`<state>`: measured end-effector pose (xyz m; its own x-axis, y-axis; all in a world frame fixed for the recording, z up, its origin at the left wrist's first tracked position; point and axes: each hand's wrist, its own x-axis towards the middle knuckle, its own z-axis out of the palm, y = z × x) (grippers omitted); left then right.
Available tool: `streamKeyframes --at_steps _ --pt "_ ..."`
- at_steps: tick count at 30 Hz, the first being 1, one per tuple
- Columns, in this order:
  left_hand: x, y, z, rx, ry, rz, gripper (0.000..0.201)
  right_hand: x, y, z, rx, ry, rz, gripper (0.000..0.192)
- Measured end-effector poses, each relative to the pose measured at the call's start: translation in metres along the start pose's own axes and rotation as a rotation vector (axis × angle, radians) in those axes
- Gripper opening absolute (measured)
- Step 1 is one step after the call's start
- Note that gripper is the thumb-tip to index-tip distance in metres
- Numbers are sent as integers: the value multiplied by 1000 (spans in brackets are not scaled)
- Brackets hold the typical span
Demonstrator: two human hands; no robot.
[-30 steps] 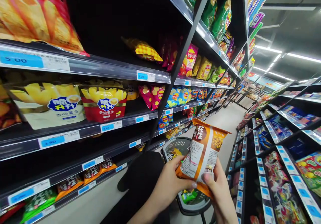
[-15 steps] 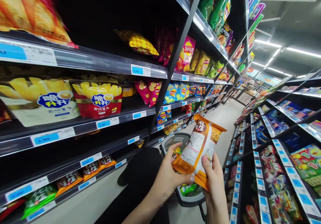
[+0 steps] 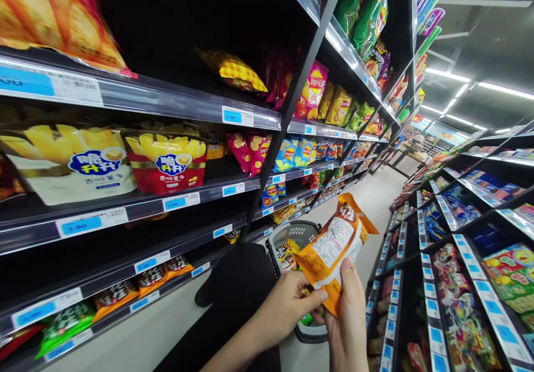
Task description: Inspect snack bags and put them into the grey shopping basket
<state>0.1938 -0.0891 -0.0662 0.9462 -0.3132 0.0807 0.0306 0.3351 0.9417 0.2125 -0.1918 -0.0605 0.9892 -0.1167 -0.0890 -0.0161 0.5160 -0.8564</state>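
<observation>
Shelves: snack shelves (image 3: pixel 175 110) on the left carry crisp bags and blue price tags; a second rack lines the aisle's right side.
Left hand: left hand (image 3: pixel 287 305) reaches in from below, palm turned inward, thumb and fingers pinching the packet's lower edge.
Packet: orange peanut packet (image 3: pixel 334 247) is held tilted over the grey shopping basket (image 3: pixel 292 238), printed back panel facing up.
Right hand: right hand (image 3: pixel 348 316) grips the packet's bottom corner from below, thumb pressed flat on its face.
Handling: a light pinch at both edges likely keeps the label flat and readable.
</observation>
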Motion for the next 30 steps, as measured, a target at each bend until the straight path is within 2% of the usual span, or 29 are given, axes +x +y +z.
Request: streamKeyframes --at_steps 2,4,8,11,16,18,21,23,25,27,30 --pt "-1 2 -3 31 -43 26 32 1 -1 0 18 -39 121 42" --pt "-2 2 -6 66 -66 72 29 3 0 1 22 -74 183 40" --pt "-3 0 -8 157 -44 235 22 5 0 -1 1 -100 132 47" --pt "-3 -2 -7 134 5 296 22 0 -1 -4 -20 -156 96 51" --pt "-3 -3 -5 74 59 304 27 -15 6 -9 -67 -314 46 54" --pt "-3 -2 -5 95 74 305 27 -19 9 -13 -101 -295 22 54" --pt "-4 0 -5 136 98 293 25 -20 10 -20 -307 -219 -30 42" --pt "-4 1 -6 127 61 233 26 -19 8 -26 -476 -212 -57 39" --pt "-3 2 -8 140 44 169 28 -19 8 -31 -593 -233 -48 43" --pt "-2 3 -12 226 110 161 29 -21 10 -32 -660 -256 -24 47" --pt "1 4 -17 348 262 220 27 -24 22 -28 -663 -237 -33 50"
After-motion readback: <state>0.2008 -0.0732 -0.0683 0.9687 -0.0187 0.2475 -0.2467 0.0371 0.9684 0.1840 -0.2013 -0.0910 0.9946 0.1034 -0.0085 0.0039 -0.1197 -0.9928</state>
